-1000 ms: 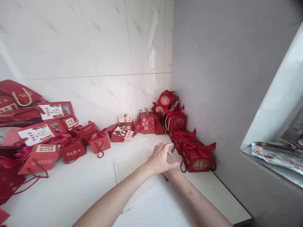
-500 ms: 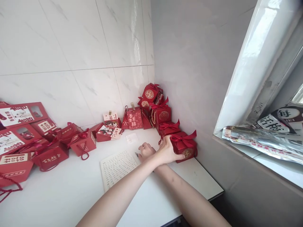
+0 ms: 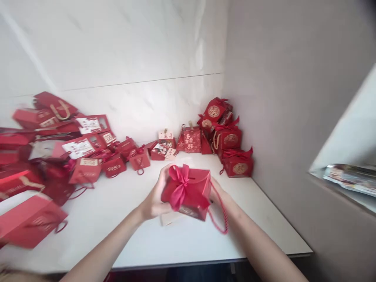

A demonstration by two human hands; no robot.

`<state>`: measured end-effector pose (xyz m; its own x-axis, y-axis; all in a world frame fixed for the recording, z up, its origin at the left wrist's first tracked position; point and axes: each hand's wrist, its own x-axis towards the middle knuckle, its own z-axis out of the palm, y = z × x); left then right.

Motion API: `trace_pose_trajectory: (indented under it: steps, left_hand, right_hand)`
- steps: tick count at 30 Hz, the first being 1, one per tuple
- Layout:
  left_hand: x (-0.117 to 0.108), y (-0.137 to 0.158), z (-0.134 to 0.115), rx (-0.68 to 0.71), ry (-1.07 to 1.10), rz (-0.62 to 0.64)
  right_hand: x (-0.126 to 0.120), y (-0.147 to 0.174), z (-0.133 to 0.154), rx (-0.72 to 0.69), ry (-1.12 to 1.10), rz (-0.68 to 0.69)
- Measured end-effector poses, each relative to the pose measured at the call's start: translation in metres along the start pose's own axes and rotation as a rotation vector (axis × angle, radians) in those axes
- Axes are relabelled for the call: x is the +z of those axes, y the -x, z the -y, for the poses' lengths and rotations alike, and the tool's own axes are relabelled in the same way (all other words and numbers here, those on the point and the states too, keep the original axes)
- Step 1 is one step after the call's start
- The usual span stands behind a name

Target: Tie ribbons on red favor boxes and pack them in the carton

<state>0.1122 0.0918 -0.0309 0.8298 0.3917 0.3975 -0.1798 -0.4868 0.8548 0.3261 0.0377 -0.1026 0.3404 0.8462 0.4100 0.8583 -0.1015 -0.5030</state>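
A red gift box (image 3: 194, 192) with a satin bow on top and a twisted cord handle (image 3: 219, 215) is held up over the white table. My left hand (image 3: 160, 194) grips its left side, thumb at the front. Behind its right edge is my right hand (image 3: 217, 188), with its fingers hidden by the box; whether it grips the box or something else does not show. Under the box, a pale corner of the notebook (image 3: 170, 218) shows on the table (image 3: 141, 243).
Similar red boxes (image 3: 237, 162) are stacked in the right corner. More boxes and bags (image 3: 88, 147) crowd the table's left side and back, with a larger red box (image 3: 35, 223) near the front left. Shiny packets (image 3: 352, 178) lie on the window ledge at right.
My left hand has taken the front box off the right-hand stack and brought it to the middle. My arms have uncrossed, and my right hand has left the notebook. The view has shifted left.
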Motion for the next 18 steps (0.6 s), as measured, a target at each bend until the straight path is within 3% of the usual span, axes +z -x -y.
trace_pose_trajectory:
  steps: [5,7,9,12,14,16,18]
  left_hand:
    - [-0.05,0.065,-0.008,-0.338,0.07,0.051]
    - [-0.057,0.079,-0.004,-0.456,0.044,0.108]
    - [-0.058,0.09,0.003,-0.507,-0.001,0.051]
    - [-0.048,0.107,0.015,-0.485,-0.074,-0.303]
    - [-0.036,0.119,0.018,-0.41,-0.036,-0.503]
    - [-0.024,0.128,0.016,-0.309,0.029,-0.501]
    - [-0.015,0.134,0.011,-0.242,0.036,-0.375]
  right_hand:
    - [0.01,-0.003,0.006,0.027,-0.01,0.086]
    - [0.006,-0.002,0.015,0.006,-0.119,0.078]
    - [-0.001,0.004,0.03,-0.008,-0.337,0.104]
    - [-0.009,0.02,0.062,-0.059,-0.646,0.242]
    - [-0.011,0.033,0.083,-0.122,-0.703,0.353]
    - [-0.01,0.045,0.098,-0.143,-0.648,0.42]
    - [-0.01,0.054,0.105,-0.108,-0.564,0.423]
